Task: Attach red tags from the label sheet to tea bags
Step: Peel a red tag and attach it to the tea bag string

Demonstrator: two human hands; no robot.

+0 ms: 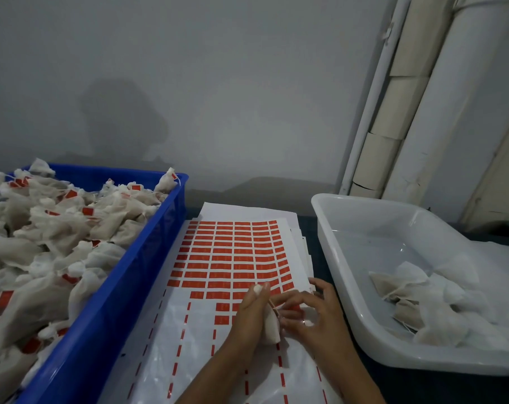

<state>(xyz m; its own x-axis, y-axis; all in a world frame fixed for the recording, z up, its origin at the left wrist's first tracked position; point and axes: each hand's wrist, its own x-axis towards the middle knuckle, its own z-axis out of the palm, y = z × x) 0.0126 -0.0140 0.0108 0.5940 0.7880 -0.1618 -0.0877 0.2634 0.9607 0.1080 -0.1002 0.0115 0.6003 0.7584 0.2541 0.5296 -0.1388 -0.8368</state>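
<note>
A white label sheet point(218, 258) with rows of red tags lies on the table between two bins. Its near part is stripped, with only thin red strips left. My left hand point(251, 313) grips a white tea bag point(272, 328) above the sheet's near right part. My right hand point(314, 313) is beside it, its thumb and fingers pinching at the bag's string or a small red tag point(276, 309); which one is too small to tell. A white wrap covers my left forefinger tip.
A blue crate point(148, 272) at the left is heaped with tea bags that carry red tags. A clear plastic tub point(334, 228) at the right holds several tea bags point(422, 301). A grey wall and white pipes stand behind.
</note>
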